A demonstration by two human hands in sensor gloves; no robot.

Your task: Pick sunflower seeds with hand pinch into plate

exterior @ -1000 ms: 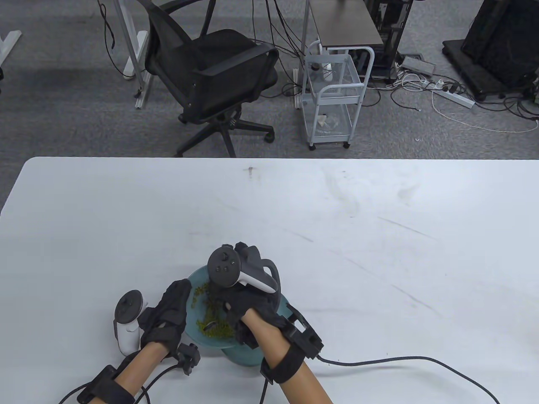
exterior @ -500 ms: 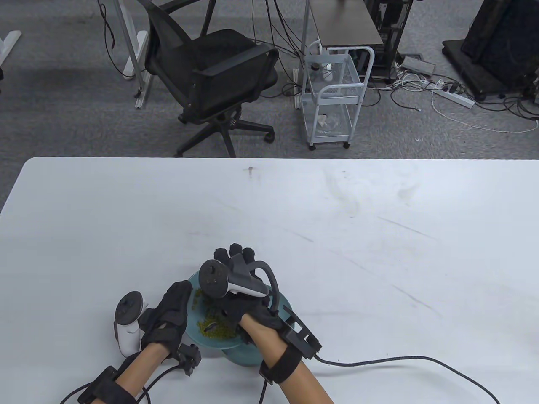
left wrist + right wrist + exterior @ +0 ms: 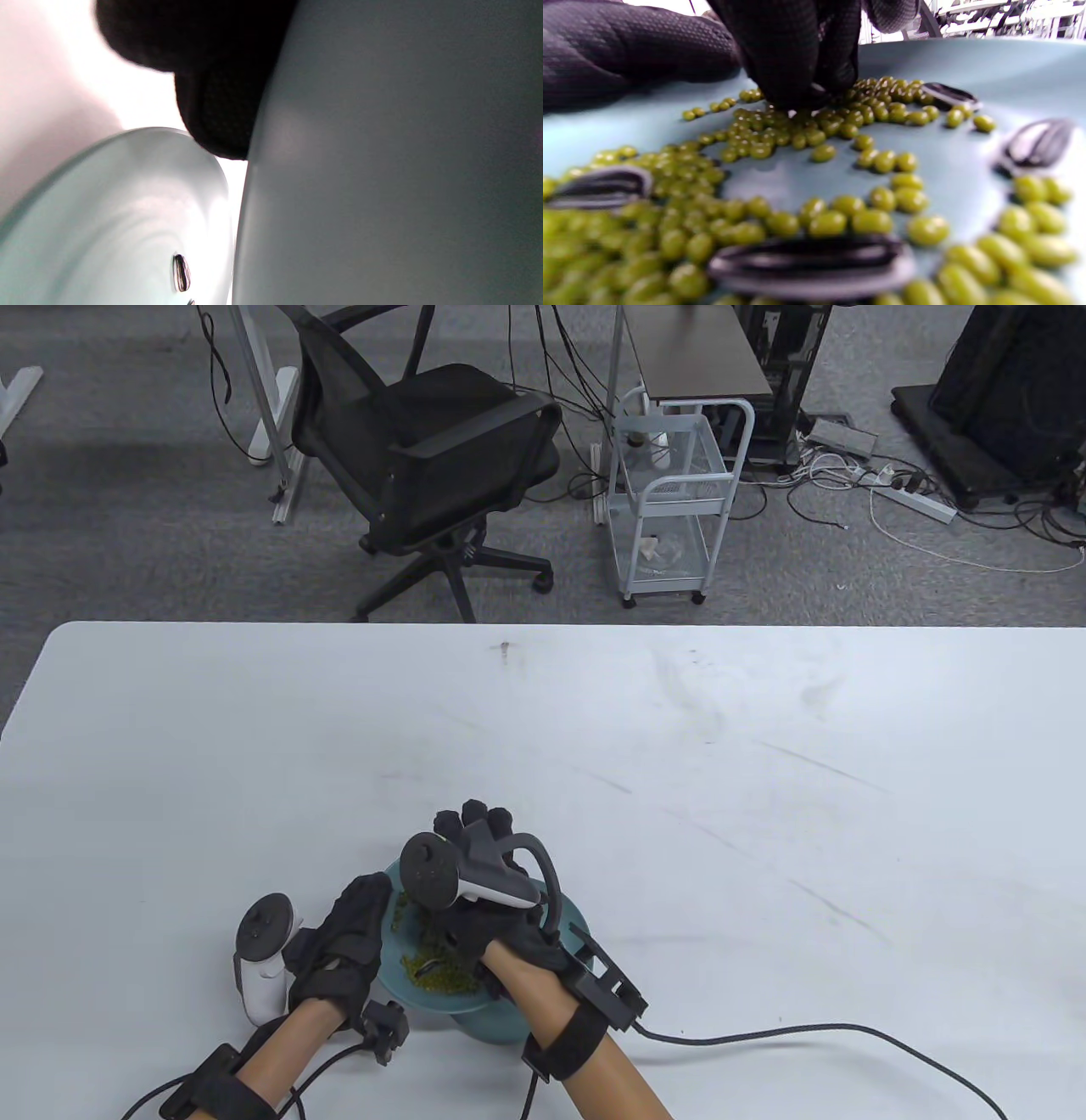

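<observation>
table view / dishes: round teal-blue shallow dish low centre of frame, scattered with small green round beans and striped black-and-white sunflower seeds. A second teal-blue plate pokes out below it, mostly covered.
table view / left hand: black-gloved left hand lies along the dish's left rim, fingers together and flat against it; whether it grips the rim, cannot tell.
table view / right hand: black-gloved right hand sits over the dish, its strapped-on tracker hiding the fingertips; pinch not readable here.
left wrist view: only the dish's grey-blue outer wall filling the right, a dark fingertip pressed to it at top centre, and the paler plate lower left with one striped seed on it. No other view shows the plate's contents.
right wrist view: fingertips bunched together at top centre, tips down in the beans. Something pale sits between them, likely a seed; not certain. More seeds lie loose across the bottom and right.
handling (judgement): seeds are light, stiff, flat and slick-shelled, and beans roll. Pinch across the flat faces mid-length, keep pressure light to avoid flicking it away.
</observation>
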